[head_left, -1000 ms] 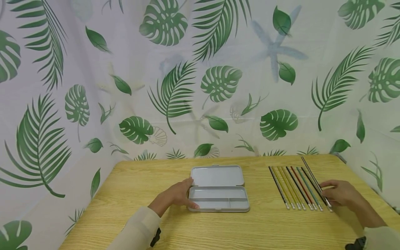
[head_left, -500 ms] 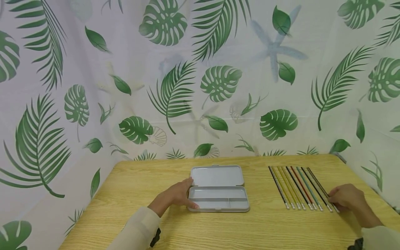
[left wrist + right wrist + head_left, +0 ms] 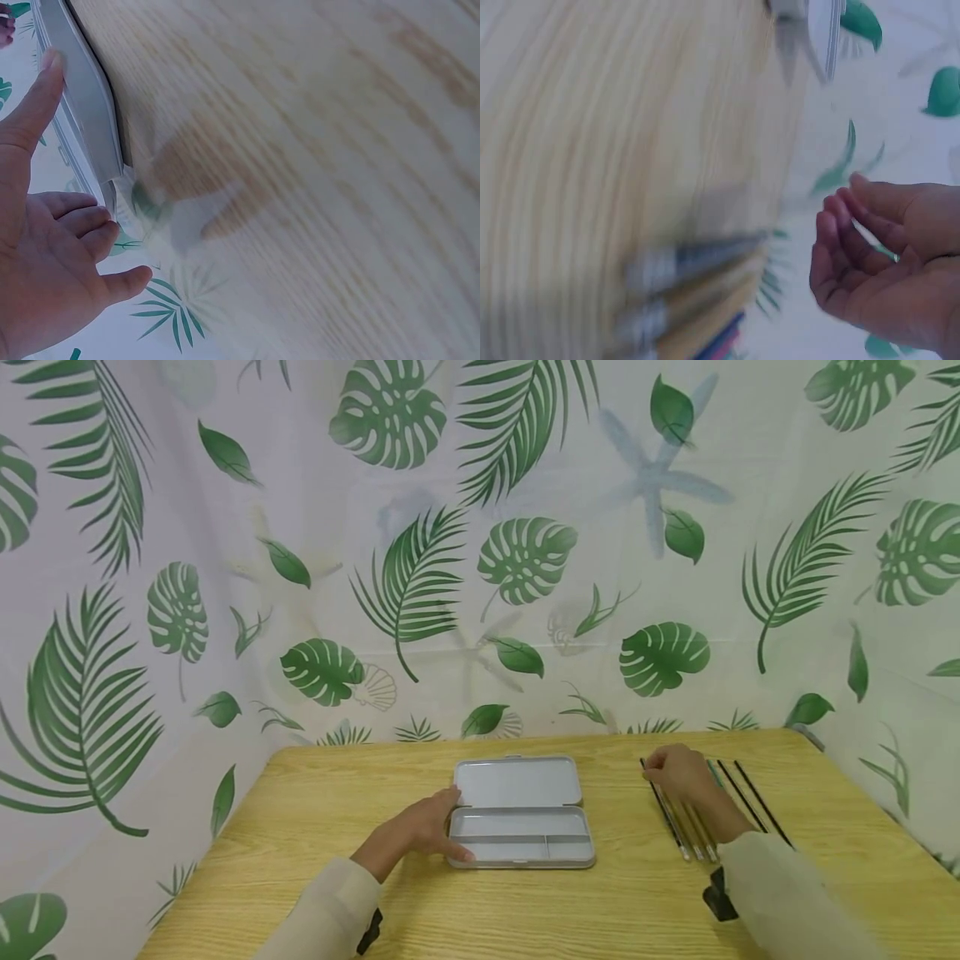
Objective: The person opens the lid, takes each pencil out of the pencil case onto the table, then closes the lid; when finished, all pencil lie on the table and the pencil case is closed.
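An open white pencil case (image 3: pixel 517 782), lid laid back, lies mid-table. My left hand (image 3: pixel 416 827) rests at its left end, with the thumb on the front edge; in the left wrist view this hand (image 3: pixel 56 255) has relaxed fingers. To the right, several pencils with white erasers lie in a slanted row. My right hand (image 3: pixel 682 777) is over the far ends of the row, near the leftmost black pencil (image 3: pixel 666 817), and covers some of the others. In the right wrist view the loosely curled hand (image 3: pixel 892 255) holds nothing, and the yellow pencil (image 3: pixel 697 300) looks blurred.
The case bottom has a long compartment and a divider (image 3: pixel 546 847) in the front section. Two dark pencils (image 3: pixel 763 803) lie at the row's right end. A leaf-patterned cloth (image 3: pixel 517 610) hangs behind the wooden table (image 3: pixel 360 777).
My right hand first laid the patterned pencil flat at the row's right end and let it go. Then it moved left and away to the far ends of the leftmost pencils. My left hand stayed.
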{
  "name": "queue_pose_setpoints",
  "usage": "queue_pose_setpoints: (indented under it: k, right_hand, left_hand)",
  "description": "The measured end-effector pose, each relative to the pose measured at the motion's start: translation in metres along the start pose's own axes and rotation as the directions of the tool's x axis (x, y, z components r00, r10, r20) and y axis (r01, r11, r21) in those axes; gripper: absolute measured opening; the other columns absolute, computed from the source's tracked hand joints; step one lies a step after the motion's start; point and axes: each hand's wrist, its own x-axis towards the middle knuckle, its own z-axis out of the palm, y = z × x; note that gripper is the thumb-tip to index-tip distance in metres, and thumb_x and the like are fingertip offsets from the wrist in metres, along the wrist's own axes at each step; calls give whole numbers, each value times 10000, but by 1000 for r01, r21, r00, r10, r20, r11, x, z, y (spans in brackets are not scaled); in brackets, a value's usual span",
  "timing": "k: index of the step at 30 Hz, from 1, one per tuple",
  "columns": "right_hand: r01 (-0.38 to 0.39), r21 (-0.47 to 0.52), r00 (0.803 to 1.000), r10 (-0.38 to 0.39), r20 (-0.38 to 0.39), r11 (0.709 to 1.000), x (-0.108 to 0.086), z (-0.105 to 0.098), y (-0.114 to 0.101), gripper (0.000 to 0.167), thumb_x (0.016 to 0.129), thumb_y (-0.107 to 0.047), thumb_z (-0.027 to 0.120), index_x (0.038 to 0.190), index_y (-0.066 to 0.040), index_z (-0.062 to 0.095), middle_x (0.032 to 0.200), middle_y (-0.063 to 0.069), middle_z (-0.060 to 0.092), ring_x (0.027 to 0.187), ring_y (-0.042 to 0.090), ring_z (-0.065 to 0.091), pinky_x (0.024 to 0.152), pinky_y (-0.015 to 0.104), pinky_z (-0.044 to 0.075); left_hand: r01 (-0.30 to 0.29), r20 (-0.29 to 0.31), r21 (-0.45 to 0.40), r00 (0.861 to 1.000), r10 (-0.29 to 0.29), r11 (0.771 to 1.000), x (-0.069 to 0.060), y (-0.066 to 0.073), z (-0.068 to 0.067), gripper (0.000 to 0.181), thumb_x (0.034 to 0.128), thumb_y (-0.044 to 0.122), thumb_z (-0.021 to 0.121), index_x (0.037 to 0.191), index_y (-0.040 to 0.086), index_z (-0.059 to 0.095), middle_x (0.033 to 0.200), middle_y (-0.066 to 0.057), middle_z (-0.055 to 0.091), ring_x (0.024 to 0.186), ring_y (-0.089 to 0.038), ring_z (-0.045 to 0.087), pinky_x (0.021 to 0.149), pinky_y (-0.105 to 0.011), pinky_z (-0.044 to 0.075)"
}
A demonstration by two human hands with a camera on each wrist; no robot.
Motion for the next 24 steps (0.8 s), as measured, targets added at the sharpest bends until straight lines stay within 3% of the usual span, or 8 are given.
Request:
queue_pose_setpoints:
  k: [5, 10, 15, 18, 23, 24]
  right_hand:
    - [8, 114, 1000, -6, -20, 993, 23, 35, -34, 221, 918, -139, 585, 982, 50, 681, 918, 187, 688, 752, 263, 637, 651, 390, 532]
    - [-9, 255, 999, 0, 35, 967, 33, 57, -50, 266, 927, -116, 572, 1049, 101, 662, 903, 221, 689, 750, 292, 656, 609, 334, 540]
    - [-46, 284, 998, 31, 57, 958, 36, 68, -53, 281, 917, -75, 565, 1087, 136, 640, 958, 251, 686, 808, 307, 661, 662, 353, 554]
    - [-58, 299, 997, 42, 60, 952, 37, 71, -52, 282, 916, -61, 555, 1095, 145, 625, 989, 258, 673, 844, 301, 653, 689, 346, 549]
    - [-20, 395, 998, -8, 70, 919, 40, 72, -52, 256, 930, -38, 523, 1110, 139, 558, 983, 249, 623, 774, 269, 637, 606, 308, 521]
    - [2, 407, 997, -31, 66, 913, 39, 71, -52, 247, 931, -34, 522, 1112, 131, 545, 993, 248, 616, 780, 260, 636, 606, 310, 525]
  left_hand:
    - [-5, -8, 9, 1000, 5, 1000, 0, -2, 0, 1133, 688, 468, 815, 1504, -4, 186, 1567, -166, 223, 1446, -312, 250, 1171, -444, 260]
    - [-26, -12, 24, 1000, 26, 999, 2, -2, 2, 1124, 695, 473, 809, 1501, -10, 192, 1565, -169, 225, 1447, -306, 248, 1172, -435, 259]
    - [-39, -26, 38, 999, 40, 999, 1, 0, 5, 1123, 699, 487, 799, 1503, -4, 188, 1567, -158, 227, 1442, -298, 263, 1168, -430, 270]
    - [-39, -67, 68, 997, 43, 997, -1, -1, 8, 1126, 692, 517, 789, 1503, 11, 193, 1561, -149, 255, 1420, -299, 313, 1143, -458, 310]
    - [26, -160, 134, 987, -5, 991, -5, -5, 12, 1191, 651, 610, 772, 1476, -38, 209, 1517, -218, 291, 1287, -368, 460, 1045, -500, 414]
    - [42, -171, 130, 985, -19, 991, -6, -5, 12, 1174, 639, 615, 779, 1443, -58, 252, 1461, -222, 354, 1196, -364, 522, 983, -479, 463]
